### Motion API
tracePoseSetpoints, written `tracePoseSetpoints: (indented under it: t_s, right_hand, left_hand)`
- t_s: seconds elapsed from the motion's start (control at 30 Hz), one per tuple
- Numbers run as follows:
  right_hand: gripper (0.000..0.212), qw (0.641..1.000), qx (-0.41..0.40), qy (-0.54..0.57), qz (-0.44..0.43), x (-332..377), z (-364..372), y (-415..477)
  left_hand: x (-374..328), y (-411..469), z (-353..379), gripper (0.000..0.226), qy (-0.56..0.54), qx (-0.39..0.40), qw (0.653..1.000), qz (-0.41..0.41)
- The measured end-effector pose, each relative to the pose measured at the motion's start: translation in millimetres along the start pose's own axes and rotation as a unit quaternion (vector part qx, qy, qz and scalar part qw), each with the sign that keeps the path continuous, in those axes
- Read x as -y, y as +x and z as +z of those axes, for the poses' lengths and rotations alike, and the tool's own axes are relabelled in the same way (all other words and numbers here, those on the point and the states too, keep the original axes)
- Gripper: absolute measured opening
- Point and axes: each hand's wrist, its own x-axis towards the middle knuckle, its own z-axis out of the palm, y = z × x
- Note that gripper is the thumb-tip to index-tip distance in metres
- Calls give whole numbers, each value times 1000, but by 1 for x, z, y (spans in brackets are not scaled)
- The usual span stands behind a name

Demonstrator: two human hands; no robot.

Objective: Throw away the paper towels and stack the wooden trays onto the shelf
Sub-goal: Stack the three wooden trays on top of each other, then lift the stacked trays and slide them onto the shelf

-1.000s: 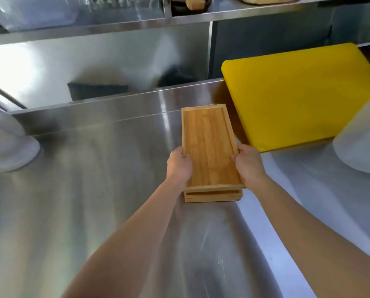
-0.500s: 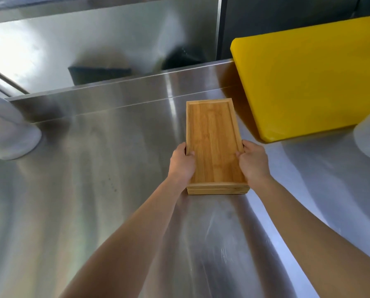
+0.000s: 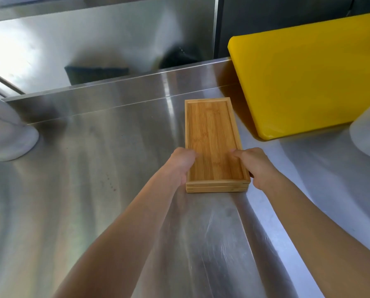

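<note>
The stack of wooden trays [image 3: 215, 145] sits on the steel counter [image 3: 93, 179], its far end near the raised back ledge [image 3: 115, 93]. The left hand [image 3: 181, 164] and right hand [image 3: 257, 165] each hold a closed grip on a long side (thumbs over the rim). Bare counter lies left; the yellow cutting board [image 3: 308, 76] crowds the right, a white object [image 3: 7, 134] stands far left.
</note>
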Motion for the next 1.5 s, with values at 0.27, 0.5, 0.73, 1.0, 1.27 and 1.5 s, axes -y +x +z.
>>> tracePoseSetpoints:
  t_s: [0.27,0.5,0.73,1.0,1.27,1.5]
  right_hand:
    - [50,997,9,69,19,-2,-9,-5]
    - [31,997,-5,46,-62,-12,-8,-14]
    - [39,988,20,130,-80,-37,6,-21]
    - [40,982,14,150,-111,-35,12,-31]
    - [39,977,35,129,-164,-4,36,-45]
    - [36,967,73,125,-207,17,53,-51]
  left_hand:
    - [5,-6,-11,45,-6,2,1000,-15]
    - [23,-7,-4,62,-18,7,1000,3]
    - [23,-12,-3,50,-65,13,997,29]
    - [25,-24,-4,43,-123,-1,992,41]
    - [6,-36,-36,39,-153,-22,986,58]
    - [-18,-49,-66,42,-151,-42,983,96]
